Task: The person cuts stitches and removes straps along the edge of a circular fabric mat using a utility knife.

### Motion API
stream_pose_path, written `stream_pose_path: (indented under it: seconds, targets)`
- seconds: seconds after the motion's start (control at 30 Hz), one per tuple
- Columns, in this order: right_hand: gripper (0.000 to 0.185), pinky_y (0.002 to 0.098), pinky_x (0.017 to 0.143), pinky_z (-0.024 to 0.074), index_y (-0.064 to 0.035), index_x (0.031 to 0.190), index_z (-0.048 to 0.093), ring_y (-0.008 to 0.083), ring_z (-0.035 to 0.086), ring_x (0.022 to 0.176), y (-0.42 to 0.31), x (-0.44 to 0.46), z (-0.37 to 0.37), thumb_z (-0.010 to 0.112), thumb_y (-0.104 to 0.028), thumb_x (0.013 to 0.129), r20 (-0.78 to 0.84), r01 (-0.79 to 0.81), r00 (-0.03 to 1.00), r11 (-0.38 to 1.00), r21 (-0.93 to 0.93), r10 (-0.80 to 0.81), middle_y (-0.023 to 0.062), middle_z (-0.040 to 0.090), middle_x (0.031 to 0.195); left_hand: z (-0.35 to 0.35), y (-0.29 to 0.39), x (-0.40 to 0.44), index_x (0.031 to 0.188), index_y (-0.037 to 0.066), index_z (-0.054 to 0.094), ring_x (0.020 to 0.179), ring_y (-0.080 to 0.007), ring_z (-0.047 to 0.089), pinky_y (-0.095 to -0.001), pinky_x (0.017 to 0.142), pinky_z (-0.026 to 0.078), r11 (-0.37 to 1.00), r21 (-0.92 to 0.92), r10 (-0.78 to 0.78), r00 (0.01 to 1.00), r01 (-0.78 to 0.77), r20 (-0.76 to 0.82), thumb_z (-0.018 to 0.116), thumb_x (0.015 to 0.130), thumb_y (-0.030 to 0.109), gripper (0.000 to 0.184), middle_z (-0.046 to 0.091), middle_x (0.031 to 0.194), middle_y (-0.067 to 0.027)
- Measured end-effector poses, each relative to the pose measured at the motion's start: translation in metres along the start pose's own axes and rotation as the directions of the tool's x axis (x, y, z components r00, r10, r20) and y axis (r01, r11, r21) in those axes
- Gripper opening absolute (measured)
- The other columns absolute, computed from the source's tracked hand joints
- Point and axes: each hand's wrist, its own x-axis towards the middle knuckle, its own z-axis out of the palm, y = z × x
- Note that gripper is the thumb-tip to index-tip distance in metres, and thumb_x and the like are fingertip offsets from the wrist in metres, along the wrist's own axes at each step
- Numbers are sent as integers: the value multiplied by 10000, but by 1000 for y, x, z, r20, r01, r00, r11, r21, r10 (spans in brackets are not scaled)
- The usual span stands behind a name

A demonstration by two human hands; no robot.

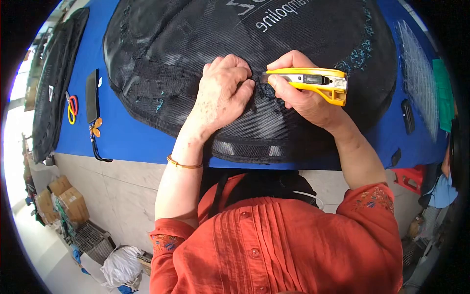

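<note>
While the right hand (306,101) grips a yellow utility knife (313,80), the left hand (223,90), curled, rests on black mesh (269,44) reaching the blue table's (117,142) near edge. Possible hazard: leftward slip, nicking left hand or mesh.

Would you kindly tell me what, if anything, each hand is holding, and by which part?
The right hand holds the yellow cutter by its front half. The left hand rests on the black fabric; whether it grips is unclear.
</note>
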Motion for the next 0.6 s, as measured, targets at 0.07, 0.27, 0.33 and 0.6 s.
stream_pose_path:
  seconds: [0.07,0.27,0.33,0.6]
  targets:
    - [206,273,783,570,-7,1073,639,200,660,882,5,-1,3,718,15,884,-10,14,1000,1000,-8,-14,66,603,1045,0,0,0,861,19,653,964,-303,600,-408,888,440,1000,0,3,1000,-3,-5,700,856,112,104,658,1001,-89]
    - [178,253,792,549,-21,1089,601,132,652,887,4,0,6,683,-10,931,-55,-86,994,986,141,95,51,598,1031,3,-3,1,848,26,696,934,-265,594,-386,861,430,1000,0,29,999,-29,-32,705,825,109,87,652,988,-53]
    - [167,252,788,543,-24,1086,592,114,647,889,3,-1,5,675,-19,941,-46,-122,990,978,172,132,47,597,1029,3,-3,1,852,27,699,934,-265,594,-385,862,431,1000,5,31,999,-31,-35,703,828,113,89,653,988,-52]
    - [129,263,751,534,-43,1007,583,136,640,857,3,3,-6,678,-28,921,88,-15,996,1000,-13,16,54,591,959,1,-1,2,858,28,708,951,-264,600,-385,870,434,1000,15,18,1000,-18,-18,694,837,126,102,659,983,-52]
